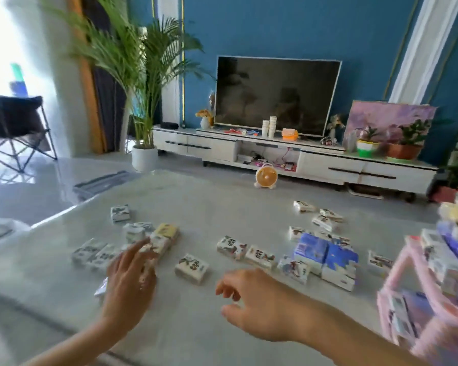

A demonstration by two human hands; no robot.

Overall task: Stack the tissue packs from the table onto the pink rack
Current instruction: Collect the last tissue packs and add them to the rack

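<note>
Several small tissue packs lie scattered on the pale marble table (196,207). A cluster with a yellow pack (165,231) sits at the left, a single white pack (192,268) in the middle, and blue packs (325,256) at the right. My left hand (130,283) reaches over the left cluster, fingers extended and touching packs there; a pack edge shows under its palm. My right hand (251,302) hovers above the table with loosely curled fingers, holding nothing. The pink rack (407,265) stands at the right edge, blurred, with packs on its shelves.
Beyond the table are a white TV stand (328,165) with a television, paper cups and potted plants, and a small orange fan (266,177) on the floor. A tall palm (143,101) and a folding chair (13,128) stand at the left.
</note>
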